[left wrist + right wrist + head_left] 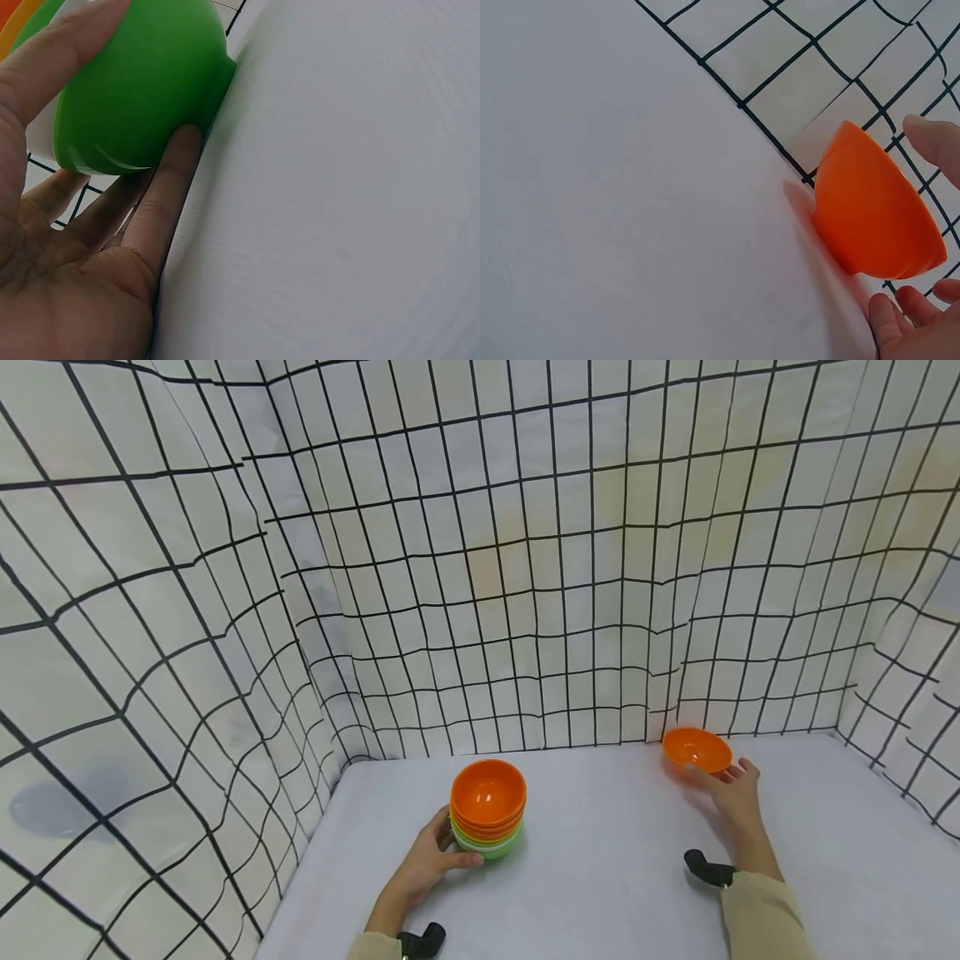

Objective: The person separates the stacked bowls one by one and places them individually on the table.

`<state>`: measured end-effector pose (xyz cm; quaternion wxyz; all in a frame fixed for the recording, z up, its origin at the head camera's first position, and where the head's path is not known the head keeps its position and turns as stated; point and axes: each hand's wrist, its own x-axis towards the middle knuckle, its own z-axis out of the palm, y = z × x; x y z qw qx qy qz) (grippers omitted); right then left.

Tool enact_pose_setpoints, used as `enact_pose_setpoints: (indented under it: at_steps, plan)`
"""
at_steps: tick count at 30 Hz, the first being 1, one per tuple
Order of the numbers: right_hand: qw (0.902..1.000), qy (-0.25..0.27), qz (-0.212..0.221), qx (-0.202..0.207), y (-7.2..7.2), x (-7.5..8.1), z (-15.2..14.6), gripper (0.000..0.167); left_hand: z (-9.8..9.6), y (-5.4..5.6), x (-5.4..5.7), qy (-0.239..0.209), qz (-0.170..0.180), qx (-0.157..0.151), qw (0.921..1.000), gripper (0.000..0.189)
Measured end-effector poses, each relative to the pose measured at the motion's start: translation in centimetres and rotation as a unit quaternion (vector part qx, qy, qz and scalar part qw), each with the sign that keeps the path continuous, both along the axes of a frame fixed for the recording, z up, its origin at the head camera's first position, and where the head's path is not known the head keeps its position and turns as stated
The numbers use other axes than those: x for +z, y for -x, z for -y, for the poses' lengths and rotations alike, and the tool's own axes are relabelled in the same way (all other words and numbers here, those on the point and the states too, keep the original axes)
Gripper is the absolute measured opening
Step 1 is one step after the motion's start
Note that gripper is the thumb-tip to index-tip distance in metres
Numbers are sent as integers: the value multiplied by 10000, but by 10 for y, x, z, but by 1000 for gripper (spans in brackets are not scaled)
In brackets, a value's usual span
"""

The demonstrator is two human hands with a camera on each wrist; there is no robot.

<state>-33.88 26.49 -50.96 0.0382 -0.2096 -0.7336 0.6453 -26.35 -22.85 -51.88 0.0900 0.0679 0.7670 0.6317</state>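
A stack of nested bowls (pixel 488 795) stands on the white table, left of centre in the head view. Orange bowls are on top and a green bowl (pixel 142 86) is at the bottom. My left hand (pixel 432 858) grips the lower part of the stack, its thumb across the front and its fingers around the left side. A single orange bowl (pixel 696 750) sits upright at the far right, by the back edge. My right hand (pixel 735 789) is spread around its near right side. In the right wrist view, thumb and fingertips stand apart from the bowl (pixel 877 214).
White walls with a black grid (pixel 480 610) rise along the back, left and right of the table (pixel 592 852). The single bowl is close to the back wall. Black wrist straps (pixel 708 868) show at both sleeves.
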Motion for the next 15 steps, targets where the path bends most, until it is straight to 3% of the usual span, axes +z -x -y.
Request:
enact_pose_setpoints:
  at_steps: [8,15]
  plan:
    - [9918,-836,-458,-847,-5,19,25,101,0,0,1,24,31,36,10000,103]
    - [9812,-1062,-1385,-821,-12,58,63,99,0,1,-1,48,43,54,10000,104]
